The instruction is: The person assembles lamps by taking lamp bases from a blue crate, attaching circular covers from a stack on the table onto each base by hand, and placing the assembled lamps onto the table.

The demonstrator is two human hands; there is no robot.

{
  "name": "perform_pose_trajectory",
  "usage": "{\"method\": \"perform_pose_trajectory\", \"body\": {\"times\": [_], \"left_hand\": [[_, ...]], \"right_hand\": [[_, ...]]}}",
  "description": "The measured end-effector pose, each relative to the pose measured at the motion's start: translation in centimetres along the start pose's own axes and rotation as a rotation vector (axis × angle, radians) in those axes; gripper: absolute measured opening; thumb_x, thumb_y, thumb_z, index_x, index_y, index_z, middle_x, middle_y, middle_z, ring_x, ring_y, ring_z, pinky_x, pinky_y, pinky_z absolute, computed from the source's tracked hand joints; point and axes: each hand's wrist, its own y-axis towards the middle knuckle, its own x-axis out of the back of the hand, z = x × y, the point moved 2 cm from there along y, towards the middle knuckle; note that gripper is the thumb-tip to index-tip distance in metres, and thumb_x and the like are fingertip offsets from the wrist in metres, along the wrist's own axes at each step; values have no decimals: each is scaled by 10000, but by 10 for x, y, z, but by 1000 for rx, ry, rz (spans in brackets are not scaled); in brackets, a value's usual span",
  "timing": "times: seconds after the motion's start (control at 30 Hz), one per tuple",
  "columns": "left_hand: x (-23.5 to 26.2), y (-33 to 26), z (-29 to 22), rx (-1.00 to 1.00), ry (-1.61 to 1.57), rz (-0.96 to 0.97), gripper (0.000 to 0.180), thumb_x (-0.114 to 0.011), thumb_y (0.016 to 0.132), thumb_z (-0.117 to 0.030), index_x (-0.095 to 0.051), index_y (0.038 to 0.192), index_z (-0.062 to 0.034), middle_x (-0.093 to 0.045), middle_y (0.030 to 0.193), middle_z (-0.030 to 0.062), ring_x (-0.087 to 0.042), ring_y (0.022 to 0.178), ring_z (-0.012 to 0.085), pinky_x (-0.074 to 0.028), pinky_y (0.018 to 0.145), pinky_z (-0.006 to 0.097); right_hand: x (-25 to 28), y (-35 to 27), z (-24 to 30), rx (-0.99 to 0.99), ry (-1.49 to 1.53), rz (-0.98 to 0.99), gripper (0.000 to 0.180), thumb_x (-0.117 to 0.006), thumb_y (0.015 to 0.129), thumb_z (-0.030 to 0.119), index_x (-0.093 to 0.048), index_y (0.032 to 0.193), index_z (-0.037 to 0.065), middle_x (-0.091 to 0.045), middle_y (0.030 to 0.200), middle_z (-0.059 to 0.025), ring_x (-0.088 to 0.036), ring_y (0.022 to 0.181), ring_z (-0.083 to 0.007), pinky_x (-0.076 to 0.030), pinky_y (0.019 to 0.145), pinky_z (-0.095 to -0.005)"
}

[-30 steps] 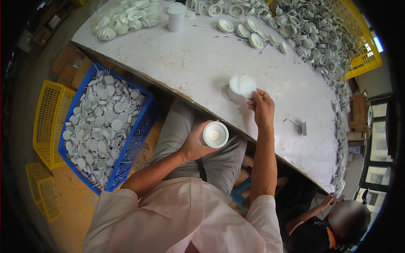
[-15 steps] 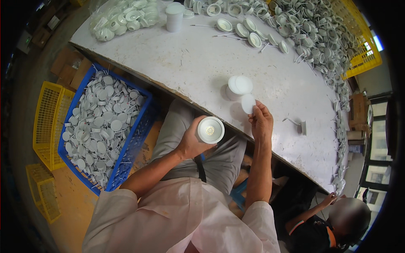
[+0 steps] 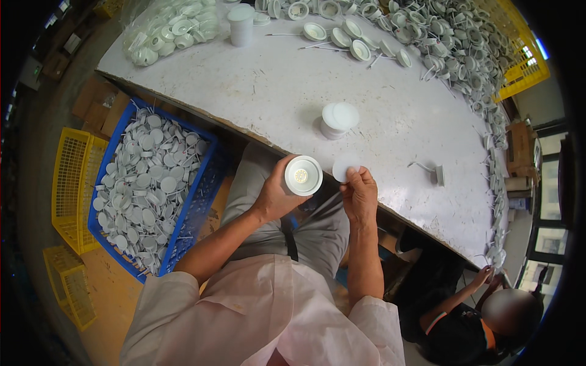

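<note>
Table (image 3: 274, 91) first: you sit at a long, pale, scuffed table that curves away toward the upper right. Your left hand (image 3: 278, 192) is wrapped round a white round lamp housing (image 3: 303, 175), its open face turned up at you, held just off the near edge of the table above your lap. Your right hand (image 3: 360, 192) pinches a thin white disc (image 3: 345, 166) between thumb and fingertips, just right of the housing, close to it but not touching. Behind both, on the table, stands a short stack of the same white discs (image 3: 337, 119).

Far along the table lies a dense band of white housings (image 3: 452, 43) with thin wires, and at the far left corner a clear bag of white parts (image 3: 174, 27) beside a white cup-shaped stack (image 3: 241, 23).

On the floor at your left sits a blue crate (image 3: 201, 195) heaped with white round caps. Empty yellow crates (image 3: 70, 183) stand beyond it, with flattened cardboard (image 3: 97, 107) near the table leg. Another yellow crate (image 3: 519, 67) rests at the far right. Low at the right, a second person (image 3: 482, 317) crouches by the table's end.
</note>
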Motion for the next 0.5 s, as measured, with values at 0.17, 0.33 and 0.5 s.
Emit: {"method": "perform_pose_trajectory", "body": {"times": [0.17,0.33,0.5], "left_hand": [[0,2,2,9,-5,33,756,-755,713,-42,-323,1331,15,-508,1249,126,-498,1169,195,-407,991,330],[3,2,2,3,15,9,737,-766,689,-58,-369,1309,-4,-534,1220,127,-523,1143,209,-421,969,327],[3,4,-2,-10,74,36,750,-758,712,-49,-340,1332,7,-520,1240,124,-520,1145,203,-412,986,329]], "right_hand": [[-6,-6,-1,-30,-146,75,80,-596,903,136,-581,913,58,-645,799,-32,-598,665,-86,-460,517,-181],[-10,-11,-2,-39,-97,10,74,-604,895,125,-591,896,52,-648,802,-44,-594,654,-90,-439,503,-176],[-5,-14,-10,-72,-128,54,96,-642,863,113,-617,893,25,-657,795,-42,-573,628,-86,-439,518,-197]]}}
